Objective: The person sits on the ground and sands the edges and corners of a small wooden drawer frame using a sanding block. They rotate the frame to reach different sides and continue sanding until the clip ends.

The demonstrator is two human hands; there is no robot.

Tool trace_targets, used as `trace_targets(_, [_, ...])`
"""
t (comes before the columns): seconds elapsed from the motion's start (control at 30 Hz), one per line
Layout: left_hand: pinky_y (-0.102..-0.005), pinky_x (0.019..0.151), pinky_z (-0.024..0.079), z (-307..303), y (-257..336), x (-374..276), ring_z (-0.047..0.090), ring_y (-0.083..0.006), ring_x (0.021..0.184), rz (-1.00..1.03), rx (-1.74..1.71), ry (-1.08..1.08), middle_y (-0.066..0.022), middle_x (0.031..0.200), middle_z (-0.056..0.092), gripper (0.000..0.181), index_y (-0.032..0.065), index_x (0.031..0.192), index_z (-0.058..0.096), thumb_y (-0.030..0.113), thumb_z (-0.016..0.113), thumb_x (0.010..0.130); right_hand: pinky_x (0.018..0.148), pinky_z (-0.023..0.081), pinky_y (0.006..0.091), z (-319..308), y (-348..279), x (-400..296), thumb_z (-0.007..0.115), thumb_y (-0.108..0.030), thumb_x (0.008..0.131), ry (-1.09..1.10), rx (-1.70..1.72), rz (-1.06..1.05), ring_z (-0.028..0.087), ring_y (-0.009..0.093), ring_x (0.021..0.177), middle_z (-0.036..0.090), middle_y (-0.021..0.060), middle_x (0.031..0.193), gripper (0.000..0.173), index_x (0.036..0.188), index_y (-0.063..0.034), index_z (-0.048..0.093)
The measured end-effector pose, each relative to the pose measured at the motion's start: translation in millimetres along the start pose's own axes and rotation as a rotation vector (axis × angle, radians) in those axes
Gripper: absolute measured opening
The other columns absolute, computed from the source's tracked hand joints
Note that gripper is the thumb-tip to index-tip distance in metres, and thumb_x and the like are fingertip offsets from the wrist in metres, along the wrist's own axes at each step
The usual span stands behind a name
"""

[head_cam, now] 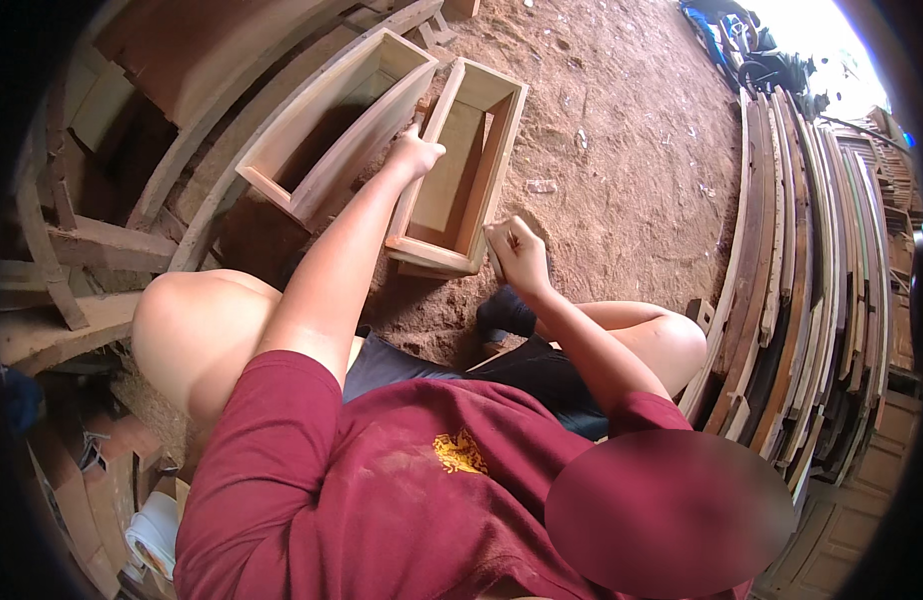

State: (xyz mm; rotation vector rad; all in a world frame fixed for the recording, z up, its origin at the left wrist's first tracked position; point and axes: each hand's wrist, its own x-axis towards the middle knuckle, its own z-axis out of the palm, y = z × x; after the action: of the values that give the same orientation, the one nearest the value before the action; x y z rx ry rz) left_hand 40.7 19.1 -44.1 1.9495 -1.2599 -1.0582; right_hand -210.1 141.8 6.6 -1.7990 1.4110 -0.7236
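Note:
Two long, open wooden boxes like drawers lie side by side before me. My left hand [415, 156] grips the left long wall of the right-hand wooden box [496, 176], its thumb over the rim. Left of that hand, the other wooden box [311, 176] is tilted, its open side up. My right hand [519, 251] is curled beside the near right corner of the right-hand box. A narrow, pale edge shows under its fingers; whether it is a held thing cannot be told. A small reddish-brown piece [422, 105] shows between the boxes, just beyond my left fingers.
Sawdust covers the ground [626, 165]. Long wooden boards [776, 277] are stacked along the right. Curved-looking wooden beams [199, 157] and furniture parts crowd the left. My bent knees flank the work area, with a dark shoe [506, 311] below my right hand.

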Motion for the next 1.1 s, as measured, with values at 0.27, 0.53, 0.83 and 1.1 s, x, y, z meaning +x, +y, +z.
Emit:
trace_targets(0.27, [-0.0375,0.109,0.039,-5,2,-4,0.049,-0.0349,0.130,-0.001,-0.043,-0.024,-0.0301,0.138,0.048,0.093,-0.0067,0.146,0.031,0.035,0.067,0.070,0.062,0.048,0.0420,-18,-46,-4,0.069,-0.029,0.085,-0.173,-0.332,0.025,0.063,0.032,0.066,0.063,0.0148,0.070,0.030,0.102,-0.0055,0.060])
trace_targets(0.53, [-0.0375,0.107,0.040,-11,13,-13,0.052,-0.0345,0.127,-0.031,0.033,0.011,-0.0292,0.135,0.052,0.090,-0.0063,0.144,0.035,0.033,0.066,0.069,0.073,0.052,0.0474,-14,-78,22,0.066,-0.026,0.082,-0.479,-0.642,-0.168,0.066,0.037,0.083,0.069,0.0179,0.083,0.027,0.102,-0.0084,0.062])
trace_targets(0.83, [-0.0376,0.108,0.040,-8,9,-10,0.052,-0.0335,0.127,-0.030,-0.016,0.012,-0.0274,0.136,0.052,0.087,-0.0065,0.142,0.039,0.032,0.068,0.070,0.074,0.053,0.0464,-20,-83,24,0.067,-0.025,0.081,-0.579,-0.646,-0.126,0.067,0.037,0.085,0.069,0.0189,0.085,0.027,0.101,-0.0077,0.061])
trace_targets(1.1, [-0.0379,0.107,0.041,-10,15,-12,0.053,-0.0335,0.126,-0.045,-0.020,0.005,-0.0262,0.135,0.053,0.084,-0.0045,0.142,0.041,0.032,0.068,0.071,0.072,0.052,0.0457,-24,-82,19,0.068,-0.025,0.081,-0.480,-0.598,-0.167,0.067,0.037,0.081,0.068,0.0191,0.082,0.030,0.104,-0.0073,0.061])
